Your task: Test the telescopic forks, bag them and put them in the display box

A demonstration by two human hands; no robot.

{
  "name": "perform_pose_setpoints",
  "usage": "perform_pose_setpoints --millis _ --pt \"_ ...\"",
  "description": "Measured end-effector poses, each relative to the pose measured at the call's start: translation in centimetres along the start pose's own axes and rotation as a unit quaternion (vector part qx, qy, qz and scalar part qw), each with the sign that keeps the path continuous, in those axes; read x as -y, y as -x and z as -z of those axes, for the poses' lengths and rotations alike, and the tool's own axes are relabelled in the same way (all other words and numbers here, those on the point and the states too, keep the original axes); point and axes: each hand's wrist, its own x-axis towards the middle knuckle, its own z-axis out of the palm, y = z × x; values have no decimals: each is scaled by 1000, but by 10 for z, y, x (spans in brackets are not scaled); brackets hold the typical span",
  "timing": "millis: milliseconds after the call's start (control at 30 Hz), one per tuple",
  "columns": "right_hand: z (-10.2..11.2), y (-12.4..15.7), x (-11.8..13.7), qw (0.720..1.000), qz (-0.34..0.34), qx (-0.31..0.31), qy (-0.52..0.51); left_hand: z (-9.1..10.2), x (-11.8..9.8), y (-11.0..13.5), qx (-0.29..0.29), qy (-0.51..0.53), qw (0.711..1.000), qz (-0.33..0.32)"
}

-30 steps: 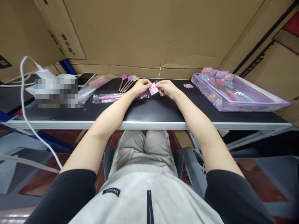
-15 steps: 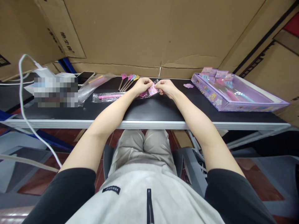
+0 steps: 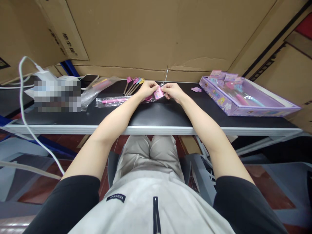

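Observation:
A clear plastic sleeve (image 3: 97,102) lies across the black tabletop with a pink back scratcher (image 3: 113,101) inside, its claw end partly covered by my left hand. At the sleeve's right end is a pink printed card (image 3: 159,93). My left hand (image 3: 148,90) pinches that end from the left, thumb and fingers closed. From the other side, my right hand (image 3: 174,91) grips the sleeve's edge beside the card, fingertips together. Just behind my left hand, several telescopic back scratchers (image 3: 133,86) with pink, blue and yellow claws lie side by side.
On the right stands a purple display box (image 3: 229,109) with packaged back scratchers inside. A small pink card (image 3: 196,89) lies left of it. Further left are a filled plastic bag (image 3: 94,92), a phone (image 3: 89,81) and a white cable (image 3: 22,97). Cardboard (image 3: 151,35) walls the back.

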Motion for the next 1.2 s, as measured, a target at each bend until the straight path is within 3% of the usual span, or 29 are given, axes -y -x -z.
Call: perform_pose_setpoints --millis 333,567,767,1200 --pt "-2 -1 1 1000 16 -8 -4 -1 6 -4 19 -12 1000 -16" --pt "5 -5 -1 998 0 -68 -9 12 6 3 114 -174 975 -75" --pt "8 -3 2 997 -28 -75 -14 10 12 1 140 -265 947 -113" --pt "10 -6 -1 998 -16 -57 -33 1 17 3 108 -246 956 -120"
